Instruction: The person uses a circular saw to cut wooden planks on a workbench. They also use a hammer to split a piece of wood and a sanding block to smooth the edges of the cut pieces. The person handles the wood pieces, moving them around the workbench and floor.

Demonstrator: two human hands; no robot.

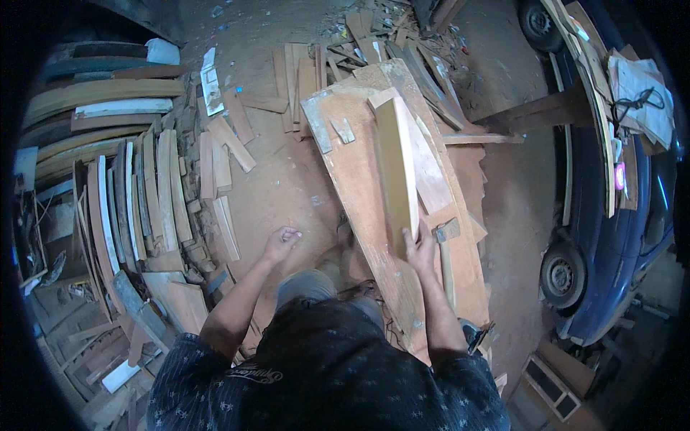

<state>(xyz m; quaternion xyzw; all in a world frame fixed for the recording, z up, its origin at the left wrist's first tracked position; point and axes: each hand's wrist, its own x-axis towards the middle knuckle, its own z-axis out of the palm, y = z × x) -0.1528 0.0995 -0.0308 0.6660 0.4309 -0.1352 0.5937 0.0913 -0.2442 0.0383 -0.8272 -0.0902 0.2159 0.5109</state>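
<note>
A long wooden board point(394, 172) stands on its narrow edge on the sloping workbench point(359, 208), its wide face turned left. Its near end is in my right hand point(421, 253), the thumb on the left side and the fingers on the right. Beside that hand lies a hatchet point(447, 231) with a metal head and a long wooden handle. A flat, pale plank point(429, 179) rests just right of the held board. My left hand point(283, 243) hangs over the floor, left of the bench, its fingers curled in and nothing visible in them.
Stacked planks point(108, 93) and upright boards point(144, 201) line the left. Loose offcuts point(230, 144) lie on the dirt floor, with more scrap wood point(431, 72) beyond the bench. At right, a blue car point(611, 266) stands behind a raised plank shelf point(600, 108) holding a cloth point(642, 93).
</note>
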